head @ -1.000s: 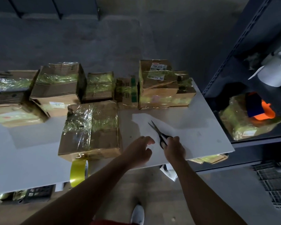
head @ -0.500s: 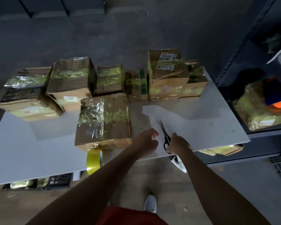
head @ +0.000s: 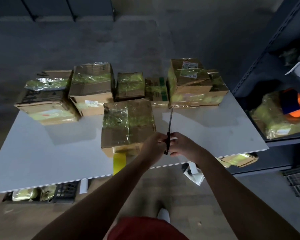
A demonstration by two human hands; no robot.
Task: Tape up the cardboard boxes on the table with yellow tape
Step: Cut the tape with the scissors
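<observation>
Gripping the scissors (head: 170, 124) between them, the left hand (head: 153, 144) and the right hand (head: 183, 144) meet just above the near part of the table (head: 42, 153). Each hand has its fingers curled round the handle end. The blades point away toward the row of boxes (head: 92, 87) at the far edge (they show edge-on, so I cannot tell whether they are parted).

The box (head: 128, 122) nearest the person sits just left of the hands, already banded in shiny yellow. The yellow tape roll (head: 119, 163) hangs below its front face, over the table edge, seemingly attached to the box by its strip. It is below and to the left of the left hand, near but not touching.

This looks like the cutting step. The next move calls for settling the scissors into one hand, then bringing the blades down and left to the strip between box and roll.
</observation>
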